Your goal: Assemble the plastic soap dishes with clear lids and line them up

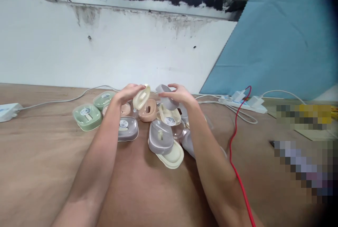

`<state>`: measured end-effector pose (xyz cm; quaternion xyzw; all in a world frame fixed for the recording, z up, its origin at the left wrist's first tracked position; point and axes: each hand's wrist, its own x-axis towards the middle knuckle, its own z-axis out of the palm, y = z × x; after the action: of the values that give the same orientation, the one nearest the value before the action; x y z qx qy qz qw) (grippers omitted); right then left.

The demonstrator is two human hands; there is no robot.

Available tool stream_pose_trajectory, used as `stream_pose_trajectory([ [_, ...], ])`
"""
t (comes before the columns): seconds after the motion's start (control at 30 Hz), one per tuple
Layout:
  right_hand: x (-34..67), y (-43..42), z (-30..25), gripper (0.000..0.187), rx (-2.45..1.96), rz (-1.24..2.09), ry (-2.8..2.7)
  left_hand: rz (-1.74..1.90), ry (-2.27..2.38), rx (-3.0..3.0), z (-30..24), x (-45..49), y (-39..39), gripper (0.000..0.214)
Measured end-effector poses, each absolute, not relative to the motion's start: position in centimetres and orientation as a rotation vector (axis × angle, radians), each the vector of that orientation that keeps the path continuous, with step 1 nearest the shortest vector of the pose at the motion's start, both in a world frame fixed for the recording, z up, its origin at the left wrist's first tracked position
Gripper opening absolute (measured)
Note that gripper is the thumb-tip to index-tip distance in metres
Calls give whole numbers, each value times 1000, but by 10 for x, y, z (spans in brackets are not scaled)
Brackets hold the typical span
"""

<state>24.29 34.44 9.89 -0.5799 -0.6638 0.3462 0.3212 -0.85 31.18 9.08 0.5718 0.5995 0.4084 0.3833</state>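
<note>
My left hand (129,93) is closed on the edge of a cream oval soap dish piece (142,98), held tilted above the table. Across from it, my right hand (181,94) grips a grey soap box part (171,103), also raised and tipped on its side. Beneath them lie a peach soap box (148,110) and a cream one (170,117) with a round label. Nearer to me, a grey soap box with a clear lid (160,139) rests partly over a cream tray (173,156). My right forearm hides some grey pieces.
Green lidded soap boxes (87,117) and a grey one (128,130) stand at the left. A power strip (244,104) with plugs lies at the back right. A red cable (233,142) runs toward me past my right arm. White wall and window rise behind.
</note>
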Motion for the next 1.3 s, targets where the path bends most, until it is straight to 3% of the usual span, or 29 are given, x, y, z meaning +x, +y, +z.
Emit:
stream_pose_trajectory([
  [0.27,232,341,93,95,-1606,752,-2013,681,2063,1559,110,-74,293,17],
  [0.37,227,339,90,86,-1528,707,-2080,471,2072,1568,110,-93,278,37],
  [0.47,216,339,82,65,-1450,644,-2121,338,2056,1595,99,-99,272,59],
  [0.63,196,331,80,48,-1394,519,-2143,218,2060,1611,79,-94,277,76],
  [0.8,178,313,91,32,-1141,562,-2273,190,2134,1611,105,-94,272,95],
  [0.93,164,299,90,31,-992,615,-2316,174,2199,1598,134,-95,256,115],
  [1.0,158,293,89,43,-965,605,-2266,172,2187,1610,141,-92,250,119],
  [1.1,155,287,91,72,-937,563,-2159,212,2113,1671,143,-84,248,105],
  [1.2,162,286,100,72,-823,642,-2246,386,1888,1701,135,-72,258,81],
  [1.3,175,287,109,79,-766,690,-2394,579,1687,1677,117,-58,275,71],
])
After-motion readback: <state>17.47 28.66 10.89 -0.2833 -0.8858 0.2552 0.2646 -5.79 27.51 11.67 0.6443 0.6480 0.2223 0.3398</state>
